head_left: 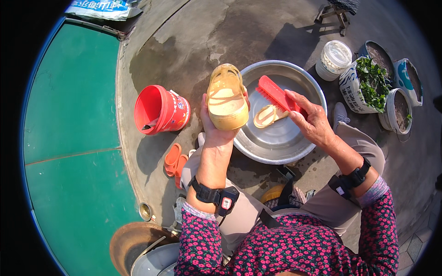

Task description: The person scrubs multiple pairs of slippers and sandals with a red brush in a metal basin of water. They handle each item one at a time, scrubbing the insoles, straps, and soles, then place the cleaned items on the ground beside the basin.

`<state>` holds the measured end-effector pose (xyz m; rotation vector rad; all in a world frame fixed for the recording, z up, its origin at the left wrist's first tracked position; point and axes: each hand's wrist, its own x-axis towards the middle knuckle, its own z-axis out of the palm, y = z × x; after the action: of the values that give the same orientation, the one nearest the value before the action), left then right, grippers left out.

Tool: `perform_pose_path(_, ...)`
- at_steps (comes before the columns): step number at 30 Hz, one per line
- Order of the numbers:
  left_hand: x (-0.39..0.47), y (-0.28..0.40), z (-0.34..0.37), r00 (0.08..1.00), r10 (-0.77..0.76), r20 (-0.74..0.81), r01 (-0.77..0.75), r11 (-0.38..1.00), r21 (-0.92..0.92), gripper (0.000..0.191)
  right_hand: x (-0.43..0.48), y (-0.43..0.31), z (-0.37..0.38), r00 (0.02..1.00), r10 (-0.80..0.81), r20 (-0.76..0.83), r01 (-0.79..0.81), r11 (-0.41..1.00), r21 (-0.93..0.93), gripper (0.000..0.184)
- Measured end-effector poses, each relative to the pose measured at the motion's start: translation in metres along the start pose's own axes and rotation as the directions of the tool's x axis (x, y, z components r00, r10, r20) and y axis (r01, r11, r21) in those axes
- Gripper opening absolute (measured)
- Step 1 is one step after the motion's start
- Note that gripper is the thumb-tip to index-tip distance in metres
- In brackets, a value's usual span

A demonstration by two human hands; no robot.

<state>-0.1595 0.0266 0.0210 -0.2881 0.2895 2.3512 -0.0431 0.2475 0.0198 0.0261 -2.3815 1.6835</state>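
On my left hand (221, 126) rests a yellow translucent clog-style shoe (227, 98), held up beside the rim of a metal basin (279, 158), its opening showing. My right hand (312, 119) grips a red scrubbing brush (272, 92) by its handle, over the basin, with the bristles angled down and left. The brush and shoe are apart. Below the brush, in the basin, lies a second yellowish shoe (265, 116), partly hidden by brush and hand. The basin's bottom looks wet, though the depth of any water cannot be told.
A red plastic bucket (179, 112) and orange slippers (172, 156) are at the left, near a green panel (76, 93). A lidded white tub (333, 60), a leafy plant in a bag (371, 84) and soil-filled buckets (393, 115) stand right. A rusty round pan (121, 238) lies lower left.
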Motion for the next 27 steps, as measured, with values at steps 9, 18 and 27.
perform_pose_path(9, 0.003, -0.011, -0.003, 0.993, 0.115, 0.020, -0.116, 0.993, 0.023, 0.067, 0.002, -0.020, 0.009, 0.894, -0.438, 0.093, 0.433, 0.795, -0.425, 0.052)
perform_pose_path(18, -0.013, -0.005, 0.019, 0.962, 0.097, 0.255, -0.141, 0.977, 0.160, 0.083, -0.001, 0.008, -0.008, 0.990, 0.125, -0.062, -0.137, 0.958, -0.253, 0.044)
perform_pose_path(27, -0.018, -0.011, 0.018, 0.956, 0.267, 0.119, -0.292, 0.869, 0.398, 0.084, 0.005, 0.002, -0.014, 0.938, 0.338, 0.078, -0.347, 0.916, 0.200, 0.044)
